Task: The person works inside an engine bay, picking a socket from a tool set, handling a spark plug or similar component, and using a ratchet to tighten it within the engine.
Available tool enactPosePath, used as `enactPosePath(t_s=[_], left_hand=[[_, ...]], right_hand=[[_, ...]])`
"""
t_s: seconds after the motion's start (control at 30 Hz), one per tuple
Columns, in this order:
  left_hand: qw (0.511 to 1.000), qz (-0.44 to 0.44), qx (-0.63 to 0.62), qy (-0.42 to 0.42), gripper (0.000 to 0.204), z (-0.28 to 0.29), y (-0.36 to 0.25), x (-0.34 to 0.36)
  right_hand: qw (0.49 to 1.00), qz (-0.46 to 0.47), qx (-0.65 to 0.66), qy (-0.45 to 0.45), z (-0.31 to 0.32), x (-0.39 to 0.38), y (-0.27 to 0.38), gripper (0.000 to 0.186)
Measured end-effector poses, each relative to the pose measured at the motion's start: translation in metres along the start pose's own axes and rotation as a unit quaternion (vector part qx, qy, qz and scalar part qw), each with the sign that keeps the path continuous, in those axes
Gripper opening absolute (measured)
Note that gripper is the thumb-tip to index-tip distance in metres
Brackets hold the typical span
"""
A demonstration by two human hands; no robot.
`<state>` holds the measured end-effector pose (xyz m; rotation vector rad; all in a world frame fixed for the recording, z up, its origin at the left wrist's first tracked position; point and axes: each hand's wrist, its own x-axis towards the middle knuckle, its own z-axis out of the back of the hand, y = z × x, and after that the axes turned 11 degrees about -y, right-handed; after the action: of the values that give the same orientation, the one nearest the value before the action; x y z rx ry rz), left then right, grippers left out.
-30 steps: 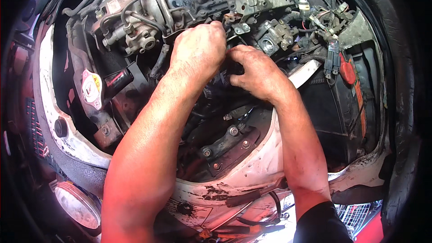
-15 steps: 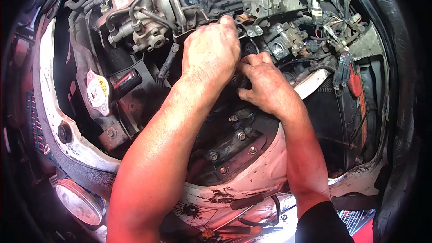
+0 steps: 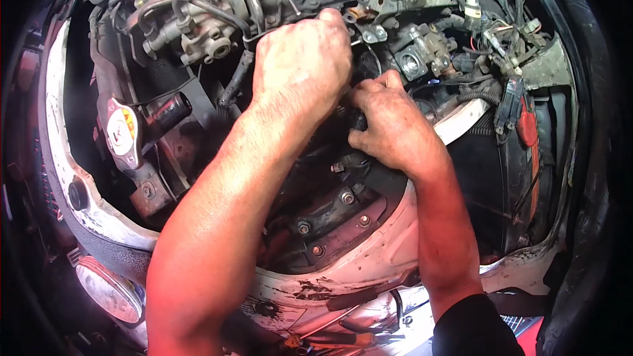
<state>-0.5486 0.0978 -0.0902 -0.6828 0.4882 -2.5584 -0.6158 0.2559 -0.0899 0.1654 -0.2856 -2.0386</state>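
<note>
My left hand (image 3: 302, 59) is closed in a fist over the front of the engine, thumb side up. What it grips is hidden by the hand itself. A thin metal end shows just past its knuckles, beside a small metal bracket (image 3: 374, 33). Lower and to the right, my right hand (image 3: 390, 118) reaches into the dark gap with its fingers curled. Its thumb and fingertips close around something dark that I cannot make out. A metal housing with a round opening (image 3: 410, 62) sits just above the right hand.
A radiator cap (image 3: 122, 133) and a black hose end (image 3: 173, 111) lie to the left. The battery (image 3: 478, 184) stands at right beside wiring connectors (image 3: 509, 109). Bolts (image 3: 347, 196) stud the bracket below my hands. Hand tools with orange handles (image 3: 359, 339) rest at the front edge.
The view has shifted a little, so the engine parts sit further left and higher at left. My left fist has turned slightly; my right hand keeps nearly the same place and grip.
</note>
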Motion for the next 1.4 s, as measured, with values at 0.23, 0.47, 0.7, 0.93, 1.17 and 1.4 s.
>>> enactPosePath(t_s=[0.23,0.47,0.7,0.93,1.17,1.4], left_hand=[[0.999,-0.026,0.007,-0.043,0.021,0.005,-0.002,0.001],[0.999,0.004,0.027,-0.020,0.019,0.003,-0.005,0.002],[0.998,-0.025,-0.004,-0.056,0.018,0.003,-0.004,0.000],[0.999,-0.006,0.004,-0.048,0.018,0.006,-0.005,0.001],[0.998,0.034,0.055,0.023,0.019,0.007,-0.002,0.002],[0.999,0.040,0.020,0.012,0.030,0.003,0.003,0.002]], right_hand=[[1.000,-0.008,-0.013,0.022,0.001,-0.005,0.005,0.044],[1.000,-0.023,-0.003,0.018,0.002,-0.002,0.005,0.044],[1.000,-0.023,0.014,-0.006,0.001,-0.002,0.006,0.044],[0.999,-0.043,0.012,0.001,-0.003,-0.001,0.002,0.050],[0.996,0.006,0.007,-0.089,-0.007,-0.002,0.002,0.034],[0.992,0.028,0.072,-0.099,-0.003,0.006,-0.006,0.033]])
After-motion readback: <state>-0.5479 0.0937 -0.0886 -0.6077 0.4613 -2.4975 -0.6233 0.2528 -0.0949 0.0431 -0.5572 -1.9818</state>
